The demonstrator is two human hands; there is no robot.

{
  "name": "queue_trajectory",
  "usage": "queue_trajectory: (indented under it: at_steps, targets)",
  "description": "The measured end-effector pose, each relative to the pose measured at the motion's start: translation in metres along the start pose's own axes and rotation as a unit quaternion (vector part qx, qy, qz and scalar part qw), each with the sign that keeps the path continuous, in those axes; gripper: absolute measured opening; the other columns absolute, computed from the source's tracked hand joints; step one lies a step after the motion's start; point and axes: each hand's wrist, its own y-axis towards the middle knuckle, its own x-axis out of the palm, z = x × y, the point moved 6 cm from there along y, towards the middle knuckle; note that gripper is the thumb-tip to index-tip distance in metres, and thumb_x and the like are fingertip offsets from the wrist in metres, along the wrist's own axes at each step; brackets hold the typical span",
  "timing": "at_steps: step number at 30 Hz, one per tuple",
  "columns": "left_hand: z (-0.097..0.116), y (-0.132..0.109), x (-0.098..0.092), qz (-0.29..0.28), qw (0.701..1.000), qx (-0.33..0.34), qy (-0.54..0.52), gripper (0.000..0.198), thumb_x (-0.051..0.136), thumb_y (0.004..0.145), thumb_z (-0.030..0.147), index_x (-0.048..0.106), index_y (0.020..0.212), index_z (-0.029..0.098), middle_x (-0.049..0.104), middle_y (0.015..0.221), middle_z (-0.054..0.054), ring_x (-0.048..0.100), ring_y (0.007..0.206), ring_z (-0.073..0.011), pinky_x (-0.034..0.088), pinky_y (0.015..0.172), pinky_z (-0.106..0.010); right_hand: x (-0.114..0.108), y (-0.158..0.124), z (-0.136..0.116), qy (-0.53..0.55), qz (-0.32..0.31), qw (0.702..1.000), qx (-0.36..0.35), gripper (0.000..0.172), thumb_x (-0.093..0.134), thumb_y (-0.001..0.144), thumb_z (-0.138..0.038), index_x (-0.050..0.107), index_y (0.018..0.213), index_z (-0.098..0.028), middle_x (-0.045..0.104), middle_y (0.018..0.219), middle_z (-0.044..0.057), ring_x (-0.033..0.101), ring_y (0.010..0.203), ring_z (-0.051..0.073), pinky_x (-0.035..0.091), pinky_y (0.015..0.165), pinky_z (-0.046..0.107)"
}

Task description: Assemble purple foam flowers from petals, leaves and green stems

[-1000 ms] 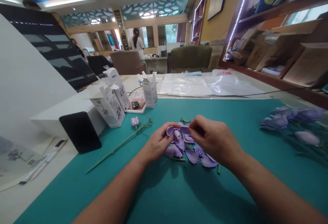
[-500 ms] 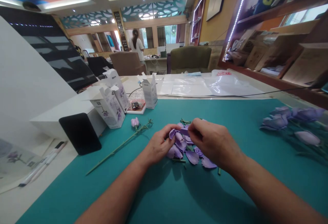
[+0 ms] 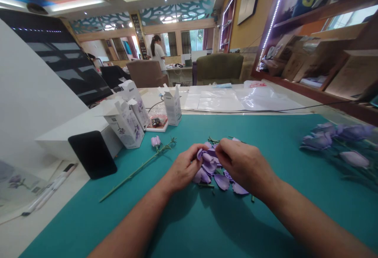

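Between my hands is a partly built artificial flower (image 3: 209, 163) with curled purple petals. My left hand (image 3: 186, 167) grips its left side between thumb and fingers. My right hand (image 3: 240, 161) is closed in a pinch at the flower's right edge, on what looks like a purple petal (image 3: 212, 152); the fingertips are partly hidden. Beneath and around them lie loose purple petals (image 3: 222, 182) and short green stem pieces (image 3: 206, 185). To the left, a long green stem (image 3: 132, 174) lies on the mat near a small pale-purple bud (image 3: 155, 141).
A teal mat (image 3: 265, 226) covers the table. At left stand a black tablet-like panel (image 3: 93, 155) and opened white boxes (image 3: 125, 126). Finished purple flowers (image 3: 320, 140) lie at right. Clear plastic sheets (image 3: 220, 100) lie behind the mat. A person (image 3: 157, 51) stands in the background.
My right hand has rolled slightly and shifted a little down and left, closer to the flower. The flower has turned slightly in my left hand. The background person has turned.
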Motion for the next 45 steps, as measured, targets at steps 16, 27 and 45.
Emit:
queue_trajectory:
  at_steps: [16, 27, 45]
  targets:
    - [-0.007, 0.0, 0.007, -0.041, 0.991, -0.055, -0.115, 0.031, 0.042, 0.088, 0.03, 0.053, 0.115, 0.018, 0.061, 0.094, -0.004, 0.056, 0.086, -0.0173, 0.043, 0.078, -0.028, 0.007, 0.003, 0.006, 0.128, -0.077, 0.987, 0.065, 0.019, 0.043, 0.091, -0.022, 0.061, 0.087, -0.018, 0.068, 0.077, 0.003, 0.06, 0.067, 0.014, 0.037, 0.06, 0.024]
    - [-0.009, -0.004, 0.009, -0.059, 0.976, -0.113, -0.179, 0.03, 0.044, 0.088, 0.036, 0.056, 0.107, 0.016, 0.057, 0.085, -0.003, 0.051, 0.079, -0.0162, 0.041, 0.07, -0.027, 0.025, 0.0, 0.007, 0.188, -0.143, 0.969, 0.076, 0.05, 0.068, 0.073, -0.025, 0.055, 0.121, -0.021, 0.069, 0.096, 0.005, 0.064, 0.079, 0.019, 0.05, 0.069, 0.031]
    - [0.001, -0.005, 0.011, -0.107, 0.99, -0.062, -0.066, 0.03, 0.035, 0.086, 0.023, 0.057, 0.105, 0.015, 0.06, 0.105, -0.006, 0.052, 0.096, -0.0204, 0.041, 0.087, -0.031, 0.026, -0.002, -0.002, 0.188, -0.162, 0.969, 0.004, 0.039, 0.068, 0.077, -0.024, 0.055, 0.114, -0.021, 0.063, 0.097, 0.006, 0.06, 0.087, 0.02, 0.046, 0.074, 0.031]
